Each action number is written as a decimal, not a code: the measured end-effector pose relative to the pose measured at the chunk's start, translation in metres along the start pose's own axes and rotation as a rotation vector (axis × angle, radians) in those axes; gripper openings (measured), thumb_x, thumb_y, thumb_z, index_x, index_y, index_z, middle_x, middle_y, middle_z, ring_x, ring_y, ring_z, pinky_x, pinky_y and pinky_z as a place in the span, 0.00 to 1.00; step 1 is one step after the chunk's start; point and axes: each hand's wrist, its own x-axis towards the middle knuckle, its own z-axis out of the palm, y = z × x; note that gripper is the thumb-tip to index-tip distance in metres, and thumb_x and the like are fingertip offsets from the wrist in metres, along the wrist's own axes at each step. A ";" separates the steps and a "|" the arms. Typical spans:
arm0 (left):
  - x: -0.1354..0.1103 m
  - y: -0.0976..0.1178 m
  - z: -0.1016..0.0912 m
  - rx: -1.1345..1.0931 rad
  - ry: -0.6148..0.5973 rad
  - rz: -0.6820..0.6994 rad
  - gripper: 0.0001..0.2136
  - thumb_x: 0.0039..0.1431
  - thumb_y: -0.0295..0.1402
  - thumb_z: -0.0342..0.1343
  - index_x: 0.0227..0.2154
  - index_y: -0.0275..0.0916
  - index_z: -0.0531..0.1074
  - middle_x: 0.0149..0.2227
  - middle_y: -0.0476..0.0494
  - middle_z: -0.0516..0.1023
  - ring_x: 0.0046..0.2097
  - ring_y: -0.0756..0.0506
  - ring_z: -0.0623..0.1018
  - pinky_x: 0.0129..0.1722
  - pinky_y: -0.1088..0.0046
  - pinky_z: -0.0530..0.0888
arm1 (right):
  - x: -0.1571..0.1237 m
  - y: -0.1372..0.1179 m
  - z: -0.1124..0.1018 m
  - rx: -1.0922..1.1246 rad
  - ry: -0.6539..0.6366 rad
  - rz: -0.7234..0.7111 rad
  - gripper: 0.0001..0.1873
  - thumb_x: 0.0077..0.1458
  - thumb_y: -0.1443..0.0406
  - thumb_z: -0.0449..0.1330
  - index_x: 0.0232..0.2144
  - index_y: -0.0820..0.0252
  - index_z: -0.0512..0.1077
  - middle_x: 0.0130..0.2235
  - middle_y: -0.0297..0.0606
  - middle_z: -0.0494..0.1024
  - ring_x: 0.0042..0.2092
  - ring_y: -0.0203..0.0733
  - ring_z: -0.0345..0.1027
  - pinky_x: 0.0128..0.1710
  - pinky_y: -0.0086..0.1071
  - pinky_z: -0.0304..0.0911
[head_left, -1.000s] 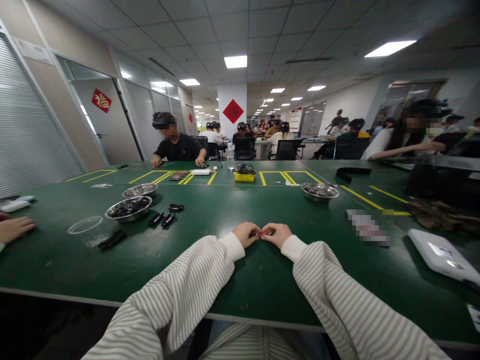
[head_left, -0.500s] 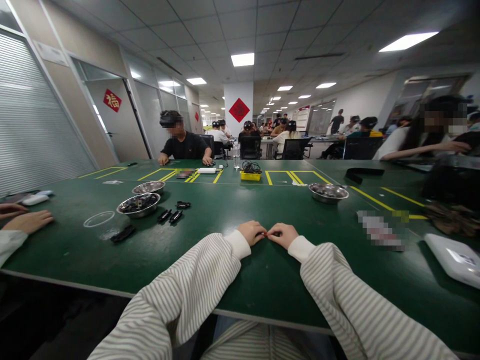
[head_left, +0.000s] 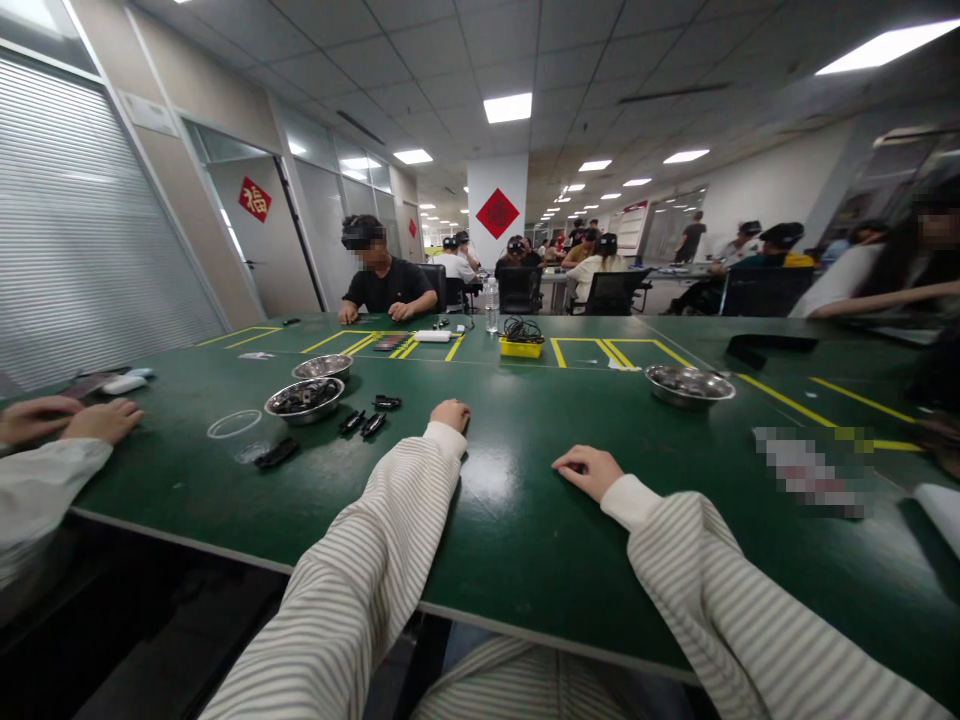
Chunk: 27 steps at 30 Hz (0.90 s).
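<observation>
My left hand (head_left: 451, 413) is stretched forward on the green table (head_left: 517, 540), its fingers curled into a loose fist; what it holds, if anything, is hidden. It is nearest to two small black clips (head_left: 362, 424) and a steel bowl (head_left: 304, 399) holding more black pieces. My right hand (head_left: 589, 468) rests nearer to me with its fingers pressed together on the table top. A tiny reddish bit shows at its fingertips, too small to name. Both arms wear striped sleeves.
A second steel bowl (head_left: 322, 367) stands behind the first, and a third bowl (head_left: 690, 383) at right. A clear ring lid (head_left: 234, 424) and a black piece (head_left: 276, 454) lie at left. A co-worker's hands (head_left: 90, 420) rest at the left edge. A yellow tray (head_left: 521, 347) sits mid-table.
My hands were pinched together over a small red piece; now they have parted. The left hand has moved forward and left toward the clips, and the right stays near me. The view has shifted.
</observation>
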 end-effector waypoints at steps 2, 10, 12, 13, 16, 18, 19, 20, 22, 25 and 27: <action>0.005 -0.015 0.000 0.000 -0.002 -0.110 0.11 0.49 0.34 0.45 0.33 0.42 0.70 0.34 0.44 0.69 0.37 0.47 0.68 0.34 0.75 0.64 | 0.000 0.002 0.001 0.000 0.001 -0.007 0.09 0.43 0.64 0.52 0.25 0.56 0.72 0.26 0.35 0.71 0.28 0.35 0.62 0.28 0.28 0.57; 0.015 -0.031 0.010 -0.029 0.019 -0.144 0.12 0.49 0.34 0.45 0.36 0.44 0.68 0.35 0.44 0.68 0.38 0.47 0.67 0.35 0.77 0.64 | 0.000 -0.002 -0.002 -0.009 -0.005 -0.013 0.09 0.43 0.65 0.52 0.24 0.57 0.72 0.25 0.35 0.71 0.27 0.34 0.62 0.28 0.28 0.58; 0.014 -0.032 0.011 -0.028 0.039 -0.171 0.13 0.49 0.34 0.45 0.39 0.43 0.66 0.36 0.44 0.67 0.39 0.47 0.66 0.36 0.76 0.63 | 0.000 -0.003 -0.002 -0.001 -0.009 -0.011 0.09 0.43 0.65 0.52 0.25 0.58 0.72 0.26 0.36 0.70 0.27 0.34 0.62 0.28 0.27 0.58; 0.014 -0.033 0.011 -0.025 0.047 -0.194 0.14 0.49 0.33 0.46 0.41 0.42 0.65 0.37 0.43 0.67 0.39 0.47 0.66 0.37 0.76 0.63 | 0.000 -0.003 -0.002 0.003 -0.012 -0.009 0.09 0.43 0.65 0.52 0.25 0.58 0.72 0.26 0.36 0.70 0.27 0.34 0.62 0.28 0.27 0.58; 0.012 -0.034 0.011 -0.013 0.061 -0.242 0.15 0.48 0.33 0.46 0.41 0.40 0.64 0.38 0.42 0.66 0.41 0.45 0.64 0.38 0.73 0.62 | -0.001 -0.003 -0.002 0.015 -0.018 -0.004 0.09 0.43 0.65 0.52 0.25 0.58 0.72 0.26 0.36 0.70 0.27 0.34 0.62 0.28 0.27 0.58; 0.011 -0.033 0.011 -0.007 0.101 -0.221 0.15 0.48 0.33 0.47 0.40 0.40 0.65 0.39 0.41 0.66 0.42 0.44 0.62 0.38 0.71 0.61 | -0.001 -0.003 -0.002 0.022 -0.015 -0.009 0.09 0.43 0.66 0.52 0.25 0.58 0.72 0.26 0.36 0.70 0.27 0.34 0.62 0.28 0.27 0.58; 0.011 -0.032 0.011 -0.006 0.129 -0.192 0.15 0.47 0.34 0.48 0.40 0.40 0.65 0.40 0.42 0.65 0.43 0.43 0.61 0.38 0.70 0.61 | -0.001 -0.003 -0.002 0.026 -0.012 -0.014 0.09 0.43 0.66 0.52 0.25 0.58 0.72 0.26 0.36 0.70 0.27 0.33 0.62 0.28 0.27 0.58; 0.012 -0.032 0.011 -0.008 0.154 -0.155 0.15 0.46 0.35 0.48 0.39 0.41 0.65 0.40 0.42 0.65 0.44 0.43 0.60 0.39 0.69 0.60 | -0.001 -0.003 -0.002 0.029 -0.011 -0.018 0.09 0.43 0.66 0.52 0.25 0.58 0.72 0.26 0.36 0.70 0.27 0.33 0.62 0.28 0.27 0.58; 0.013 -0.029 0.012 -0.017 0.177 -0.075 0.13 0.45 0.36 0.50 0.36 0.43 0.68 0.39 0.44 0.66 0.45 0.42 0.58 0.40 0.67 0.59 | -0.001 -0.003 -0.001 0.030 -0.008 -0.019 0.09 0.43 0.66 0.52 0.25 0.58 0.72 0.26 0.36 0.70 0.26 0.33 0.62 0.28 0.27 0.58; 0.014 -0.025 0.012 -0.031 0.169 0.024 0.07 0.46 0.33 0.49 0.29 0.43 0.71 0.35 0.44 0.69 0.45 0.41 0.57 0.40 0.64 0.57 | -0.001 -0.002 -0.001 0.023 -0.008 -0.013 0.09 0.43 0.66 0.52 0.25 0.58 0.72 0.26 0.36 0.70 0.26 0.33 0.61 0.28 0.27 0.58; 0.014 -0.020 0.011 -0.051 0.172 0.083 0.07 0.47 0.31 0.49 0.25 0.42 0.72 0.33 0.44 0.71 0.44 0.41 0.58 0.40 0.62 0.56 | 0.000 -0.002 0.000 0.020 -0.010 -0.012 0.09 0.42 0.66 0.52 0.25 0.58 0.72 0.26 0.36 0.70 0.27 0.33 0.61 0.28 0.27 0.58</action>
